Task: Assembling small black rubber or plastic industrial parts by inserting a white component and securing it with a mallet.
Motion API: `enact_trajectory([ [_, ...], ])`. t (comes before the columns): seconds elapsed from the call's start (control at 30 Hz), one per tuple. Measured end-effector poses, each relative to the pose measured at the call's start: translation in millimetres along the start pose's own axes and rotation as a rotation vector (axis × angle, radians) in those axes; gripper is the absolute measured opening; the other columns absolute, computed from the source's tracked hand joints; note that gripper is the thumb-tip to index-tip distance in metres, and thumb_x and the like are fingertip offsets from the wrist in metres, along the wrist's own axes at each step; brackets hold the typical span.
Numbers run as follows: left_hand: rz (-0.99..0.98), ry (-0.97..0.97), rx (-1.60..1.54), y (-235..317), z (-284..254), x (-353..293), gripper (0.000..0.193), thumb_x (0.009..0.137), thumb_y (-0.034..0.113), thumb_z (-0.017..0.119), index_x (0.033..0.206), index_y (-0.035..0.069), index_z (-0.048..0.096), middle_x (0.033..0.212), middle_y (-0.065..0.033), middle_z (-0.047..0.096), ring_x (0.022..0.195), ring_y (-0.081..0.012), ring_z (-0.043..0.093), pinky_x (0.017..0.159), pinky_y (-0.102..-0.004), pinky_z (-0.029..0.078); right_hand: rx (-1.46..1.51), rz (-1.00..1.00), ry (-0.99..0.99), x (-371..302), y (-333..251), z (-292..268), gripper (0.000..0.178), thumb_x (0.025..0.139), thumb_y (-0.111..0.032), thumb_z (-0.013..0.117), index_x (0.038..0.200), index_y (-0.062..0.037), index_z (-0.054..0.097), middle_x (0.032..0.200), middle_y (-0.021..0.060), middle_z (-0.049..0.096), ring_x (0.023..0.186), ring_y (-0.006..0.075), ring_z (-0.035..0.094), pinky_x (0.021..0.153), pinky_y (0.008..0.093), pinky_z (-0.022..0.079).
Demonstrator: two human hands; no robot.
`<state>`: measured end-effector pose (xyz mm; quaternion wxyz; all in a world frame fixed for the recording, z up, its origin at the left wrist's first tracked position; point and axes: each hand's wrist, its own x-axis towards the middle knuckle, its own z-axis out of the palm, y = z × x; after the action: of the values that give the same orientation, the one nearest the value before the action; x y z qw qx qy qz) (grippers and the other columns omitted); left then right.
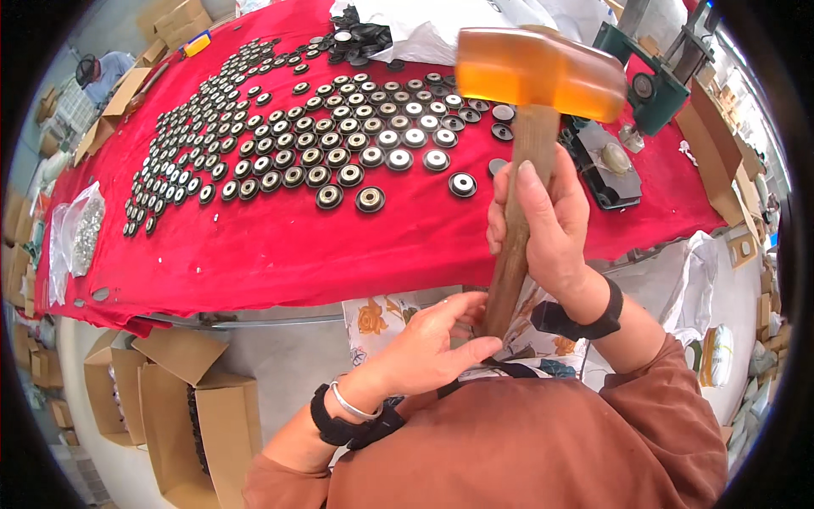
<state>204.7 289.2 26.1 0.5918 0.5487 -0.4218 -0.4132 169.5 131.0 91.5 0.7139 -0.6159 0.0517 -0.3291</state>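
I have the person's right hand (547, 225) above the near right part of the red cloth (280, 246), its fingers wrapped round the wooden handle of a mallet (543, 76) and its thumb lying along the wood. The amber, translucent head stands uppermost, over the cloth's far right part, and the handle slants down past the cloth's near edge. There, just on the wearer's side of that edge, I see the left hand (432, 343) half open beside the handle's butt, thumb and fingers spread apart; I cannot tell from here whether they touch the wood.

Across the left and middle of the cloth I look over many round discs (311, 156), dark-rimmed with shiny metal rings, loosely set in rows. Plain dark discs lie toward its right side, near the mallet head. A clear bag (85, 237) of small metallic pieces sits at the cloth's left edge. At its far edge I have a white plastic sheet (432, 34) beside a black bag (360, 38); at its far right stands a dark green machine (649, 85). Open cartons (233, 424) stand below its near left edge; any print on them is too small for me to read.
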Motion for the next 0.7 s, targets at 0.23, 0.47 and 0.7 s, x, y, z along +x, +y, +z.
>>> enact_trajectory([
  [0.23, -0.123, -0.105, -0.109, -10, 37, 5, 0.059, 0.084, 0.013, 0.064, 0.132, -0.002, 0.034, 0.117, -0.0128, 0.055, 0.108, -0.0197, 0.054, 0.094, -0.0355, 0.043, -0.033, 0.179, -0.152, -4, 7, 5, 0.049, 0.092, -0.013, 0.051, 0.136, -0.0016, 0.032, 0.085, 0.0026, 0.052, 0.061, 0.007, 0.052, 0.05, 0.0221, 0.045],
  [0.47, -0.07, -0.064, -0.239, -29, 48, 6, 0.043, 0.086, 0.011, 0.062, 0.121, 0.0, 0.038, 0.106, -0.0098, 0.058, 0.097, -0.0148, 0.056, 0.085, -0.03, 0.046, -0.345, 0.16, -0.339, -2, 6, 16, 0.054, 0.088, -0.013, 0.057, 0.134, 0.0048, 0.035, 0.097, 0.0125, 0.06, 0.08, 0.0153, 0.059, 0.074, 0.0307, 0.048],
  [0.7, -0.095, -0.137, -0.458, -28, 44, 10, 0.041, 0.088, 0.016, 0.06, 0.119, -0.003, 0.04, 0.106, -0.0089, 0.054, 0.096, -0.015, 0.054, 0.082, -0.0315, 0.047, -0.755, 0.047, -0.457, 7, 29, 27, 0.053, 0.088, -0.012, 0.057, 0.135, 0.0022, 0.036, 0.098, 0.0159, 0.062, 0.081, 0.0158, 0.059, 0.073, 0.0296, 0.047],
])
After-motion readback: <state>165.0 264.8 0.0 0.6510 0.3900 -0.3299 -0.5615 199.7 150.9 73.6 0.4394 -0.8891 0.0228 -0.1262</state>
